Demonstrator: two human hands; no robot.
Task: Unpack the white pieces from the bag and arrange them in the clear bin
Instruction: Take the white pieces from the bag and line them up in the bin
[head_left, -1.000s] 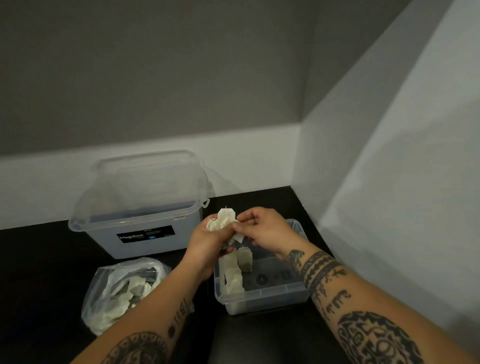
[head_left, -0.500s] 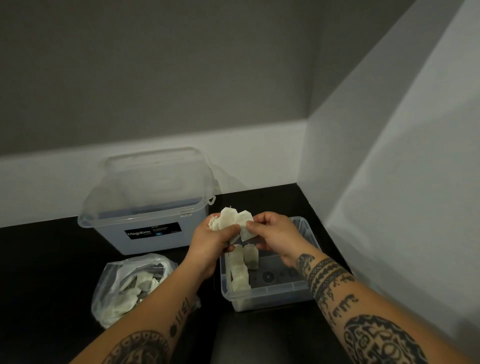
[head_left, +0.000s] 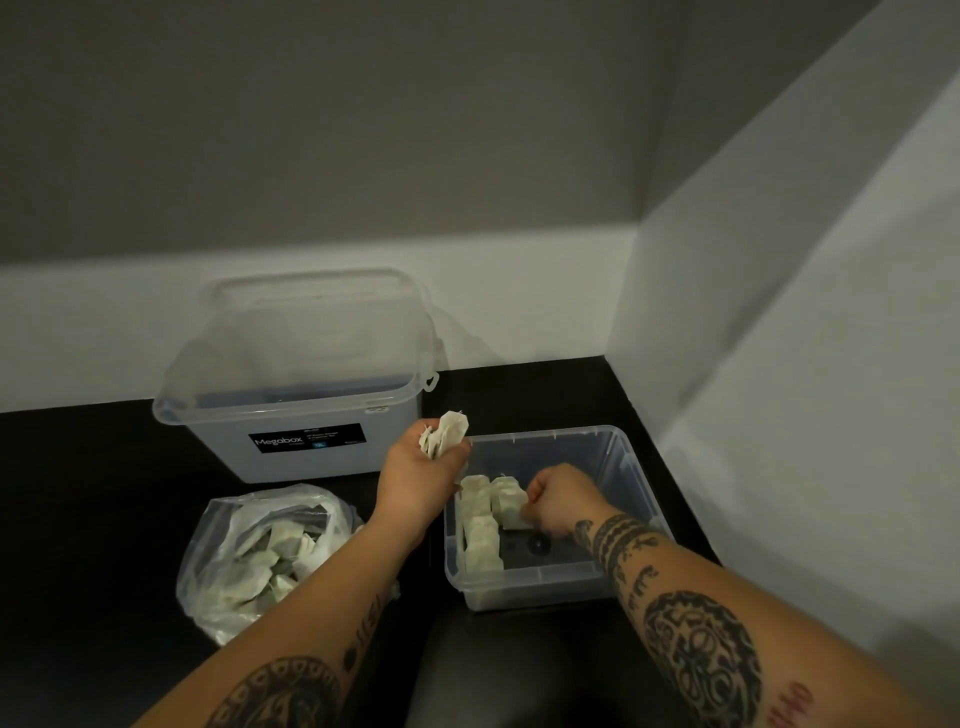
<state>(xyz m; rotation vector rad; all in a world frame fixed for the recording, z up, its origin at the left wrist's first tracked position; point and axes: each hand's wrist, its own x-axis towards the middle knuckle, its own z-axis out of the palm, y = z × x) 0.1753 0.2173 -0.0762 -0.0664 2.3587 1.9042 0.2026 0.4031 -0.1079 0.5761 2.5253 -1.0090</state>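
Observation:
A small clear bin (head_left: 631, 470) sits on the dark surface at the right, with two rows of white pieces (head_left: 480, 525) standing along its left side. My right hand (head_left: 556, 501) is down inside the bin, pinching one white piece (head_left: 511, 506) at the second row. Just left of the bin's far corner, my left hand (head_left: 418, 480) is raised and closed on a small bunch of white pieces (head_left: 444, 434). An open clear plastic bag (head_left: 260, 561) with several more white pieces lies to the left.
A larger clear lidded box (head_left: 291, 415) with a black label stands behind the bag, against the white wall. A second wall closes the corner on the right, close to the bin. Dark surface lies in front of the bin and left of the bag.
My right hand took one piece from the bunch in my left hand and went down into the bin with it. My left hand stayed up, still gripping the bunch.

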